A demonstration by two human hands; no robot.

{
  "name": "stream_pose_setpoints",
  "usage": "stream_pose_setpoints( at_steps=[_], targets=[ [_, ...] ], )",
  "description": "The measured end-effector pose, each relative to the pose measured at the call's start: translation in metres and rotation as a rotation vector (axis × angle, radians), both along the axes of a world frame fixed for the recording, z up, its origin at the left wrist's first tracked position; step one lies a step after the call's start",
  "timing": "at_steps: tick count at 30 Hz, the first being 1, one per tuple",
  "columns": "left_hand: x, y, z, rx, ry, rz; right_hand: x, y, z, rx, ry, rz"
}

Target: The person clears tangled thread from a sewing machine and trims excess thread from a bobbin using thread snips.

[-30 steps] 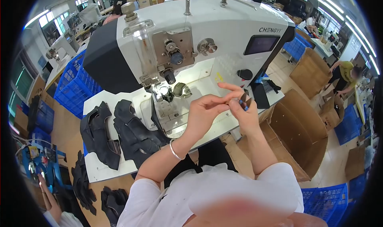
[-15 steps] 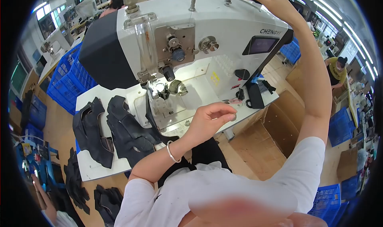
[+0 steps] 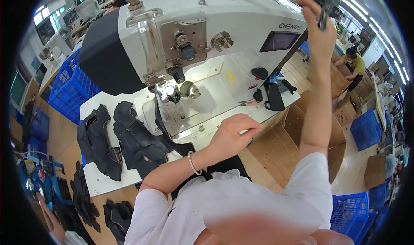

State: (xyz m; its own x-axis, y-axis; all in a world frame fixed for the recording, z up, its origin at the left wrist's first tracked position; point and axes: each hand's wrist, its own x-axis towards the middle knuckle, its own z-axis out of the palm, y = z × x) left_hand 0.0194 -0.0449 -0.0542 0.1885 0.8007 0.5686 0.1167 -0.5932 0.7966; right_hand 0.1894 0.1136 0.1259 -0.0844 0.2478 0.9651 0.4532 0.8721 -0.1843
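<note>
My left hand point(image 3: 235, 135) is over the front edge of the white sewing table point(image 3: 194, 135), its thumb and fingers pinched together; anything between the tips is too small to make out. My right hand point(image 3: 321, 31) is raised beside the right end of the white sewing machine point(image 3: 241, 27), holding small dark snips point(image 3: 323, 18). Under the lit needle area lies the edge of a black piece point(image 3: 161, 120). Two stacks of black pieces, one at the far left point(image 3: 99, 141) and one nearer the needle point(image 3: 138, 139), rest on the table.
Pink-handled scissors point(image 3: 250, 103) and a black case point(image 3: 274, 99) lie on the table's right part. An open cardboard box point(image 3: 276, 159) stands below at the right. Blue crates point(image 3: 73, 87) flank the table. A co-worker point(image 3: 355, 66) bends over boxes at the right.
The hands were together above the table and have parted. My right hand rose with the snips past the machine's top, then came lower and right. My left hand stays pinched near the table edge.
</note>
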Motion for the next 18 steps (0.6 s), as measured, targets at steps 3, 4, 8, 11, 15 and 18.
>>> stream_pose_setpoints(
  at_steps=[3, 4, 8, 11, 15, 18],
  targets=[
    [0.001, 0.001, -0.014, -0.005, 0.036, 0.07, -0.026, -0.042, -0.045, -0.44, 0.061, 0.072],
    [-0.001, 0.0, -0.018, -0.017, 0.039, 0.092, -0.035, -0.047, -0.054, -0.513, 0.09, 0.15],
    [-0.004, -0.003, -0.027, -0.038, 0.02, 0.114, -0.063, -0.043, -0.083, -0.149, -0.029, -0.066],
    [-0.01, -0.009, -0.031, -0.057, 0.039, 0.11, -0.086, -0.029, -0.115, 0.041, -0.364, -0.158],
    [-0.018, -0.013, -0.024, -0.124, 0.003, 0.102, -0.105, -0.055, -0.101, 0.016, -0.293, 0.054],
    [-0.027, -0.014, -0.018, -0.185, -0.049, 0.122, -0.094, -0.041, -0.079, -0.055, -0.053, -0.034]
  ],
)
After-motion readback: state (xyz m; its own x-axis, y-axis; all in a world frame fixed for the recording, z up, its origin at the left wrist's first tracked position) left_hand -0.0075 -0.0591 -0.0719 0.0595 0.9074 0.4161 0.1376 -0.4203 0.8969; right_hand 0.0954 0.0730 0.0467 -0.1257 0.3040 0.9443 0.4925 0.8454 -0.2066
